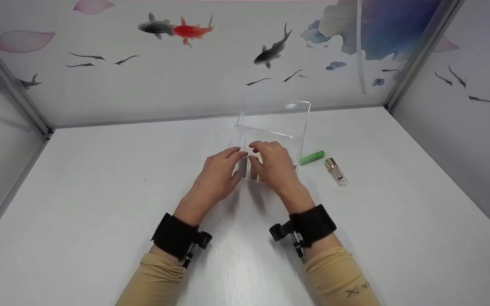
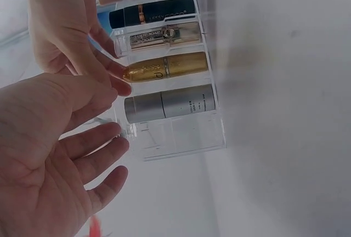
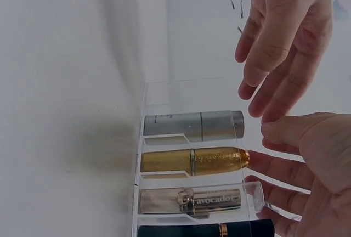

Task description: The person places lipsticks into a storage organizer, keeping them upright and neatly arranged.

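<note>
Gold tube (image 3: pixel 194 161), long axis upright, points up from the clear rack (image 2: pixel 184 153) to the right hand (image 1: pixel 275 168), whose parted, relaxed fingers touch its top. The left hand (image 1: pixel 219 175) spreads loosely near the silver tube (image 2: pixel 170 104). Right of the hands, a green tube (image 1: pixel 312 157) slants on the desk (image 1: pixel 100 212); farther lies a lipstick (image 1: pixel 334 170).

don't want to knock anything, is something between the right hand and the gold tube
Nothing visible is: the right hand has a fingertip right at the tip of the gold tube, which sticks out past the edge of the clear holder.
</note>
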Demonstrator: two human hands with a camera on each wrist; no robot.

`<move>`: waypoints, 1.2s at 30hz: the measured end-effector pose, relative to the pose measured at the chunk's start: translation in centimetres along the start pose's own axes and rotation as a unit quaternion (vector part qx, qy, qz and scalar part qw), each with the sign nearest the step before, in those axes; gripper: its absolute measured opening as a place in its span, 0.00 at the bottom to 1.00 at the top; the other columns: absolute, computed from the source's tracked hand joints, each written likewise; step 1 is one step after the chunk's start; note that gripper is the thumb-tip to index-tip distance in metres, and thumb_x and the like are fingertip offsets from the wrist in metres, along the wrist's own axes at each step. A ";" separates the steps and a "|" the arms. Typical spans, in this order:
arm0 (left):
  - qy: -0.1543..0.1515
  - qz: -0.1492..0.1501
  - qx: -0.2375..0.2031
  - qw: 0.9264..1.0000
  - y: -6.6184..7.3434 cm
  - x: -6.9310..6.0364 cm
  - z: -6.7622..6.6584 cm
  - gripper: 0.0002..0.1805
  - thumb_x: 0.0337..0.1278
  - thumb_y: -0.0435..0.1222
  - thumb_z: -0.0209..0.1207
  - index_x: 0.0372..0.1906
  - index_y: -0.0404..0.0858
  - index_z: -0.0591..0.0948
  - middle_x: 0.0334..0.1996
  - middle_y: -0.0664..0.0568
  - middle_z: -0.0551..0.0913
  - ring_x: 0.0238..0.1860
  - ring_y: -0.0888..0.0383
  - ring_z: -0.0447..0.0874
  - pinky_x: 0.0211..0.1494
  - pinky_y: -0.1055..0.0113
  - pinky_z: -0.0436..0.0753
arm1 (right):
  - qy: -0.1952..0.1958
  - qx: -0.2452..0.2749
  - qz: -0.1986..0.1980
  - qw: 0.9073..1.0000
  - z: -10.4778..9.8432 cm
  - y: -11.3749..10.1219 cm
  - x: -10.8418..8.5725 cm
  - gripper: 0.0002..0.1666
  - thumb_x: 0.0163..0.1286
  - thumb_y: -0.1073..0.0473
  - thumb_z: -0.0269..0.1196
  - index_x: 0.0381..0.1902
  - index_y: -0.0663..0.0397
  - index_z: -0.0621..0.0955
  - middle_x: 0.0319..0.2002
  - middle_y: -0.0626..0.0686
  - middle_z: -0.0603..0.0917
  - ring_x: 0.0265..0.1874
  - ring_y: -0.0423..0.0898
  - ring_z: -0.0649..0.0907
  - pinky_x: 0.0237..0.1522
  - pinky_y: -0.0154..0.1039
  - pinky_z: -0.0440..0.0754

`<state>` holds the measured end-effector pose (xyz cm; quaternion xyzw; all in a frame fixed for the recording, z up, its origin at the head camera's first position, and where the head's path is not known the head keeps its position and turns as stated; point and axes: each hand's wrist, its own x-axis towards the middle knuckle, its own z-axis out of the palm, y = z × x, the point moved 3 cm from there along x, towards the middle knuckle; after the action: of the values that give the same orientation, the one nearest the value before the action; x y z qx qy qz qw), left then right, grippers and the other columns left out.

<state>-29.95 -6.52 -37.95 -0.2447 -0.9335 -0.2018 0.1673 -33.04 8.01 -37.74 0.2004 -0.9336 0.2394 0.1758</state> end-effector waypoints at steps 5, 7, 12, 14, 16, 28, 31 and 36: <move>-0.023 -0.026 0.000 0.999 0.5 0.0 -0.3 0.22 0.61 0.30 0.64 0.61 0.38 0.77 0.65 0.41 0.77 0.65 0.44 0.78 0.66 0.43 0.77 | 0.010 0.017 0.009 1.000 -1.6 0.6 -0.4 0.16 0.72 0.60 0.62 0.55 0.57 0.81 0.46 0.58 0.88 0.50 0.56 0.84 0.54 0.51 0.82; -0.030 -0.030 0.000 0.999 0.8 0.0 -0.3 0.22 0.62 0.31 0.63 0.61 0.39 0.77 0.66 0.41 0.76 0.66 0.44 0.77 0.66 0.42 0.76 | 0.017 0.019 0.005 1.000 -2.4 0.9 -0.5 0.16 0.72 0.60 0.62 0.56 0.57 0.81 0.47 0.58 0.88 0.51 0.56 0.84 0.56 0.50 0.82; -0.027 -0.019 -0.001 0.999 1.6 -0.1 -0.1 0.20 0.63 0.30 0.62 0.60 0.39 0.78 0.65 0.43 0.77 0.66 0.45 0.77 0.66 0.43 0.76 | 0.033 0.024 0.005 0.999 -4.5 1.9 -0.9 0.17 0.73 0.60 0.61 0.57 0.58 0.81 0.47 0.57 0.88 0.50 0.55 0.84 0.55 0.50 0.82; -0.030 -0.021 -0.003 0.999 1.9 0.0 0.0 0.20 0.63 0.30 0.61 0.60 0.40 0.78 0.65 0.44 0.77 0.67 0.47 0.76 0.68 0.44 0.75 | 0.034 0.026 0.012 0.999 -5.3 2.6 -1.1 0.17 0.73 0.61 0.61 0.57 0.58 0.80 0.48 0.58 0.88 0.51 0.56 0.83 0.54 0.51 0.81; -0.035 -0.024 -0.009 0.999 2.2 0.0 0.1 0.19 0.64 0.30 0.61 0.60 0.40 0.79 0.66 0.45 0.77 0.68 0.48 0.75 0.69 0.45 0.73 | 0.034 0.027 0.020 0.999 -6.2 3.6 -1.4 0.17 0.72 0.61 0.61 0.57 0.59 0.80 0.48 0.59 0.88 0.51 0.57 0.83 0.54 0.52 0.81; -0.022 0.055 -0.021 0.998 6.0 0.6 1.6 0.17 0.64 0.30 0.60 0.56 0.41 0.79 0.56 0.50 0.84 0.60 0.53 0.82 0.65 0.55 0.78 | -0.038 -0.015 0.082 0.996 -9.7 12.5 -4.7 0.22 0.71 0.63 0.62 0.60 0.64 0.77 0.52 0.67 0.84 0.52 0.64 0.84 0.54 0.59 0.81; -0.032 0.075 -0.025 0.996 7.3 1.0 2.4 0.16 0.65 0.30 0.60 0.57 0.41 0.79 0.56 0.51 0.84 0.58 0.54 0.83 0.63 0.60 0.80 | -0.089 -0.022 0.099 0.991 -9.8 14.7 -5.5 0.25 0.71 0.62 0.63 0.63 0.65 0.75 0.54 0.69 0.83 0.53 0.65 0.83 0.54 0.60 0.80; -0.088 0.072 -0.031 0.993 9.6 1.7 3.8 0.19 0.68 0.34 0.58 0.61 0.44 0.77 0.60 0.52 0.82 0.60 0.55 0.82 0.63 0.63 0.81 | -0.172 -0.019 0.142 0.975 -9.1 17.4 -6.6 0.32 0.71 0.60 0.63 0.69 0.66 0.69 0.61 0.71 0.78 0.58 0.67 0.79 0.58 0.61 0.78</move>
<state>-27.12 3.58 -37.69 -0.3331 -0.9179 -0.1955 0.0912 -33.26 28.60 -39.62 0.1002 -0.9731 0.2064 -0.0195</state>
